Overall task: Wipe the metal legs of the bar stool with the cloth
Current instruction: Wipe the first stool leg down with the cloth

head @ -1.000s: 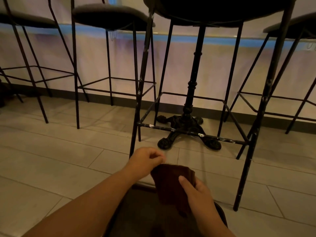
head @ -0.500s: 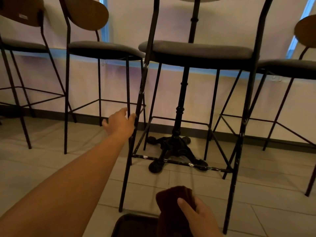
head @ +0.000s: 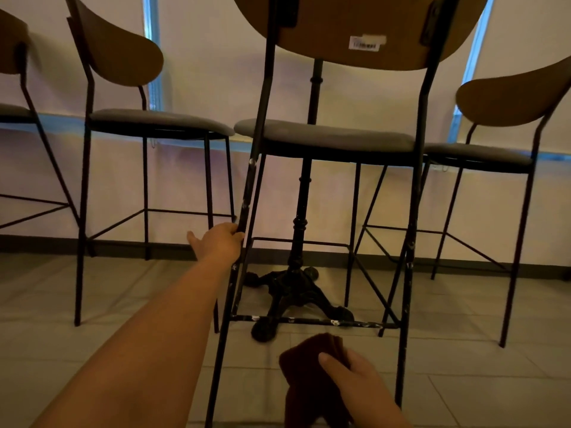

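Observation:
A bar stool (head: 327, 140) with a grey seat, wooden back and thin black metal legs stands right in front of me. Its near left leg (head: 244, 211) is scuffed with white marks. My left hand (head: 217, 242) is stretched out and its fingers curl around that leg about halfway up. My right hand (head: 358, 384) is low at the bottom centre, holding a dark brown cloth (head: 309, 366) below the stool's front footrest bar (head: 312, 321). The cloth touches no leg.
A black cast-iron table base (head: 293, 291) stands behind the stool, inside its leg frame. More stools of the same kind stand at the left (head: 148, 125) and right (head: 482, 152). A pale wall with a dark skirting runs behind. The floor is light tile.
My left hand let go of the cloth, reached up and forward, and took hold of the stool's near left leg. My view tilted upward. The right hand kept the cloth low.

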Available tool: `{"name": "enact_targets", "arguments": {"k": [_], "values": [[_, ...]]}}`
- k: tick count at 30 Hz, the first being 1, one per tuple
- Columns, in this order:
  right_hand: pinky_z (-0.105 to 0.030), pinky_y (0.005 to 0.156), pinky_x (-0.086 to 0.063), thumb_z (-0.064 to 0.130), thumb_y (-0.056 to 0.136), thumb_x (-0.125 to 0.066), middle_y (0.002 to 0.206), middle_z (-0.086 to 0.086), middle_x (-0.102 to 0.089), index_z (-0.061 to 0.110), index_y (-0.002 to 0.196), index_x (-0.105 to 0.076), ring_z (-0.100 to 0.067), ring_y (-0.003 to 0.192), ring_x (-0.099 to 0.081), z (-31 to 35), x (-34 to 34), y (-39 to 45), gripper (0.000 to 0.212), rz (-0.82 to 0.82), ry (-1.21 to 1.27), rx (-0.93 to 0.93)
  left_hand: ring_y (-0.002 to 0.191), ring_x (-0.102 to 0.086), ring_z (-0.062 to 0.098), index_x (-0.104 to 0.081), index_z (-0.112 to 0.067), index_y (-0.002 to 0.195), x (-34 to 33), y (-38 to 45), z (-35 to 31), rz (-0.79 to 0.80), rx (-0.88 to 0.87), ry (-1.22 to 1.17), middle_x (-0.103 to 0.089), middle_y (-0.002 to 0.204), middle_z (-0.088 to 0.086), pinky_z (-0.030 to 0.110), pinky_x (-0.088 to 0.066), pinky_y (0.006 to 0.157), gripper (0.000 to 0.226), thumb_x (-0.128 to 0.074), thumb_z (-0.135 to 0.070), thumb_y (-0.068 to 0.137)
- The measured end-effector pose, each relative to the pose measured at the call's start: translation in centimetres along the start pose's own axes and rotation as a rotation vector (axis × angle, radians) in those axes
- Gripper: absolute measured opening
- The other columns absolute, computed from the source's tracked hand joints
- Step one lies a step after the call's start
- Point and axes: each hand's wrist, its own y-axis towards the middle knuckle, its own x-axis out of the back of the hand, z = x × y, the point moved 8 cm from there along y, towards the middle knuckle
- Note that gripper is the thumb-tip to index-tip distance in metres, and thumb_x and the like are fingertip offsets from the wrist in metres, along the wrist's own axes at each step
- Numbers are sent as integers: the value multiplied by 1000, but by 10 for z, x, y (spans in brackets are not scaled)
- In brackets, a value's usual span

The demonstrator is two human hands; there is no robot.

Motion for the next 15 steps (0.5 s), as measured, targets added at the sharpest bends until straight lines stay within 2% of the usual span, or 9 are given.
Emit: {"name": "enact_targets", "arguments": {"k": [2,6,7,10,15], "values": [[-27,71,-49,28,91,-60,97,-1,-69,23,101,-62,-14,89,-64,15,-10,5,11,-10,29,25,94,-61,20,-62,-25,113,-3,2,-2,18,-41,59,-67,84,0,48,1,115,26,-43,-27,97],[-30,72,-50,31,94,-54,97,2,-67,32,94,-60,-14,90,-62,36,-25,17,6,-32,120,53,89,-61,20,-61,-22,108,-11,6,-4,14,-79,136,-56,70,-4,47,-4,115,24,-41,-21,96],[-30,73,-51,31,95,-53,98,2,-67,33,93,-59,-14,91,-62,39,-26,20,7,-37,145,57,90,-61,21,-61,-22,110,-13,5,-4,11,-82,132,-56,71,-4,46,-6,115,24,-41,-21,96],[-38,86,-51,33,96,-51,104,2,-65,30,107,-57,-17,97,-61,49,-30,31,12,-55,164,68,94,-61,22,-58,-21,116,-13,6,-6,2,-84,129,-66,88,3,44,-10,116,26,-41,-23,97],[-26,62,-46,28,96,-53,95,3,-63,31,99,-54,-12,86,-59,75,-47,64,5,-36,257,110,98,-60,22,-58,-20,116,-16,6,-3,-29,-70,78,-68,101,5,42,-17,114,25,-42,-22,97]]}}
